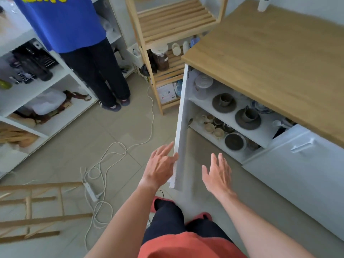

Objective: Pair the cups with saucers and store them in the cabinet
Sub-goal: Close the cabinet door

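Note:
The white cabinet stands with its door (180, 127) swung out toward me. On its upper shelf (264, 131) two dark cups sit on dark saucers, one pair at the left (224, 102) and one pair further right (248, 117). A blue-patterned cup and saucer (260, 107) stands behind them. The lower shelf holds several small beige cups (211, 126) and a dark plate (234, 141). My left hand (160, 165) touches the outer face of the door near its bottom edge with straight fingers. My right hand (217, 173) hovers flat and holds nothing, on the inner side of the door.
A wooden countertop (270, 58) tops the cabinet. A wooden slatted rack (167, 53) with jars stands behind the door. A person in a blue shirt (74, 34) stands at white shelves on the left. A white power strip (91, 191) and cables lie on the floor beside a fallen wooden frame (37, 211).

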